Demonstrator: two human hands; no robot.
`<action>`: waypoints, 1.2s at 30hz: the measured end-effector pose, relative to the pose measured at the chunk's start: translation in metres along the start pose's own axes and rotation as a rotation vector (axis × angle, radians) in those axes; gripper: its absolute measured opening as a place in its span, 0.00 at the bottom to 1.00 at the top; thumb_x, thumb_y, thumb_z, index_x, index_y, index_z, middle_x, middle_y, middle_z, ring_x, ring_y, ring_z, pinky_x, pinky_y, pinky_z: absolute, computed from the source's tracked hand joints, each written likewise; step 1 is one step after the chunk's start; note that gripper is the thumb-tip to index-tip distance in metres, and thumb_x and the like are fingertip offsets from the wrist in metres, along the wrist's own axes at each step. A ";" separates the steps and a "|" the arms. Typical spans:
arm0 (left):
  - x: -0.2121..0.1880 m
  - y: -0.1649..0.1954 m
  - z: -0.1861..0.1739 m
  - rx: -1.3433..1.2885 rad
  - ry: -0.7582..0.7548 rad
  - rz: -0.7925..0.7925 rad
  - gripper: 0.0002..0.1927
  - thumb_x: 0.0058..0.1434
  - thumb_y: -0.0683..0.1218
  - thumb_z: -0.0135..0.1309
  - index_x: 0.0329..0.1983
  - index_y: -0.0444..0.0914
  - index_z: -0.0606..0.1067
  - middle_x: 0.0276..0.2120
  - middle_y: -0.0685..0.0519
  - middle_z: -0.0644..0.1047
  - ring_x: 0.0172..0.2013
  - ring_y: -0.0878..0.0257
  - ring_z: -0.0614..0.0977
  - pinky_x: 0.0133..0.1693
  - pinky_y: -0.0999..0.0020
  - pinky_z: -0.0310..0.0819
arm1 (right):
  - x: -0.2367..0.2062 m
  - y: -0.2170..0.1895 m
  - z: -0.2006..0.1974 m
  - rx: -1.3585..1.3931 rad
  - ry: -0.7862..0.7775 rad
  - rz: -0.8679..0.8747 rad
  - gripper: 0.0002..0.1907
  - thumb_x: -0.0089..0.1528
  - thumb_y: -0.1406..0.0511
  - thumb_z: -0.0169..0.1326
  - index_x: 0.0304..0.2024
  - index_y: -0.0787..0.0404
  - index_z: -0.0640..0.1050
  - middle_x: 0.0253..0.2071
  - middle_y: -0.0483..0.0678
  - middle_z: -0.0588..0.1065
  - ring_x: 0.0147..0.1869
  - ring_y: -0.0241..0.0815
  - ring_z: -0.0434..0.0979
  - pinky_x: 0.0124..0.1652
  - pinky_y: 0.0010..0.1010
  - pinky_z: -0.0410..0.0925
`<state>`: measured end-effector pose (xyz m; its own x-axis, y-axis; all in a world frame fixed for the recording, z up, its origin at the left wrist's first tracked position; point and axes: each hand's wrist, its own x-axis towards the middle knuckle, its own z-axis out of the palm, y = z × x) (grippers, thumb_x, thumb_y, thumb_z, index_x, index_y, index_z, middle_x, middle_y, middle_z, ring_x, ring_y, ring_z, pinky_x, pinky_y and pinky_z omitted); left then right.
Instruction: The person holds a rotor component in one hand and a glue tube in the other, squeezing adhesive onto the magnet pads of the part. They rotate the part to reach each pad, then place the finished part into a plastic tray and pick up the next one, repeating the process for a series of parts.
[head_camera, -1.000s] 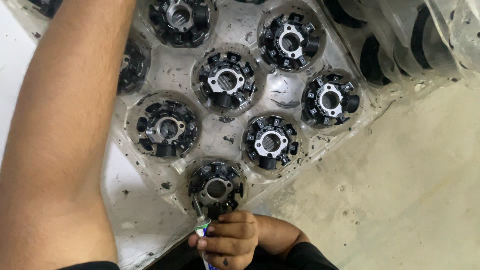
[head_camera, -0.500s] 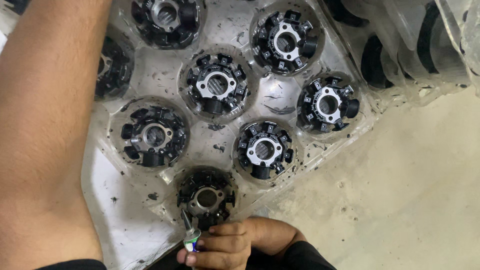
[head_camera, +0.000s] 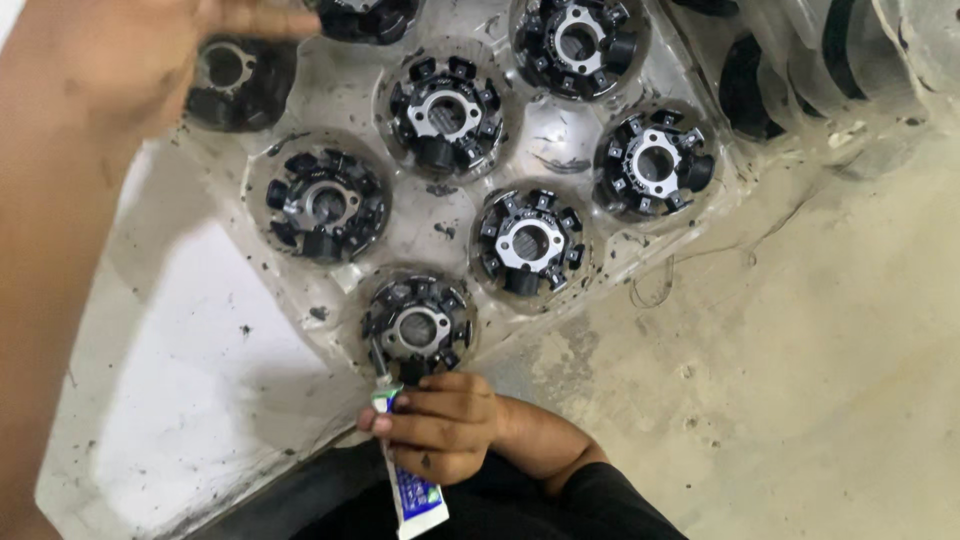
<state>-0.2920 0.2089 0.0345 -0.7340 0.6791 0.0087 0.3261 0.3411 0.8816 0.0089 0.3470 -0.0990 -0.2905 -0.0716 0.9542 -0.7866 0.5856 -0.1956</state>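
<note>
The right hand (head_camera: 445, 425) holds a small tube (head_camera: 410, 480), nozzle touching the nearest round part (head_camera: 417, 327).

Seven round black-and-silver parts show in whole or in part: one (head_camera: 417, 328) nearest the tube, one (head_camera: 528, 242) to its right, one (head_camera: 325, 202) to its left, one (head_camera: 446, 110) in the middle, one (head_camera: 655, 165) at the right, one (head_camera: 578, 42) at the top, and one (head_camera: 365, 15) cut off by the top edge; an eighth (head_camera: 232, 80) sits blurred behind the arm. One clear moulded tray (head_camera: 470, 215) carries them. One small white tube (head_camera: 408, 478). Two hands: left (head_camera: 150, 50), right (head_camera: 440, 425).
</note>
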 end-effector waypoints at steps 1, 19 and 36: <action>-0.024 0.008 0.005 -0.281 -0.023 0.053 0.19 0.79 0.54 0.46 0.60 0.34 0.68 0.54 0.40 0.74 0.56 0.43 0.81 0.57 0.45 0.77 | 0.001 0.000 -0.001 0.019 -0.019 0.009 0.23 0.56 0.70 0.80 0.40 0.49 0.76 0.50 0.41 0.79 0.46 0.36 0.79 0.43 0.26 0.73; -0.284 0.026 0.135 -1.825 0.649 0.085 0.26 0.68 0.59 0.52 0.61 0.37 0.72 0.55 0.40 0.75 0.57 0.37 0.78 0.59 0.41 0.76 | 0.013 -0.085 0.015 0.680 0.520 0.889 0.24 0.66 0.64 0.67 0.40 0.56 0.61 0.42 0.48 0.74 0.47 0.45 0.76 0.46 0.33 0.72; -0.353 0.038 0.148 -2.255 0.483 0.227 0.26 0.74 0.60 0.49 0.61 0.36 0.69 0.57 0.38 0.72 0.61 0.38 0.76 0.60 0.53 0.80 | 0.061 -0.154 0.004 0.421 -0.184 0.494 0.26 0.53 0.73 0.72 0.34 0.55 0.64 0.43 0.47 0.75 0.51 0.48 0.79 0.45 0.35 0.79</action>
<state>0.0674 0.0787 -0.0045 -0.9427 0.3236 -0.0815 -0.3001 -0.9288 -0.2174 0.1105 0.2496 -0.0118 -0.7298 -0.0342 0.6828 -0.6716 0.2228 -0.7066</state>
